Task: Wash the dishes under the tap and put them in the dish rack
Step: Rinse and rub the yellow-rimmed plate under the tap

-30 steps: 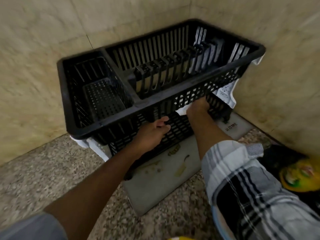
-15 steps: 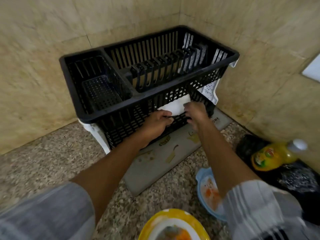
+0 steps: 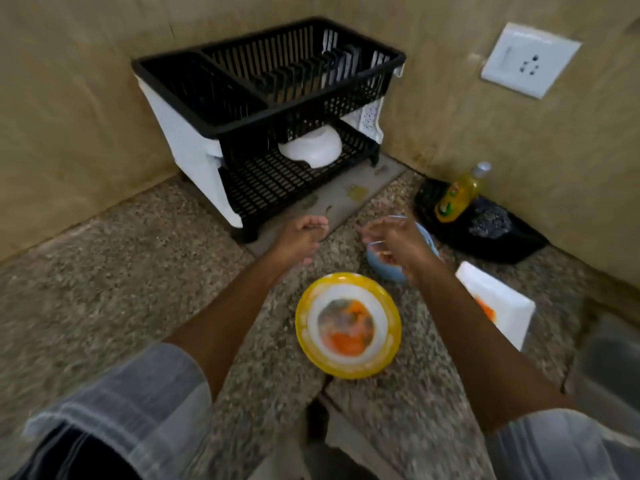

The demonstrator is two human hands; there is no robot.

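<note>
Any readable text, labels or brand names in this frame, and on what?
None can be read.
Yellow bottle: its label is printed, but too blurred to read.
Grey mat under the dish rack: dark marks, too small and blurred to read.
Wall socket: only holes and a switch, no lettering.

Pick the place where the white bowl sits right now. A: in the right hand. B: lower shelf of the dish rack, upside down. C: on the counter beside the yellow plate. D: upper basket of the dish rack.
B: the white bowl lies upside down on the lower shelf of the dish rack, under the upper basket; neither hand touches it.
</note>
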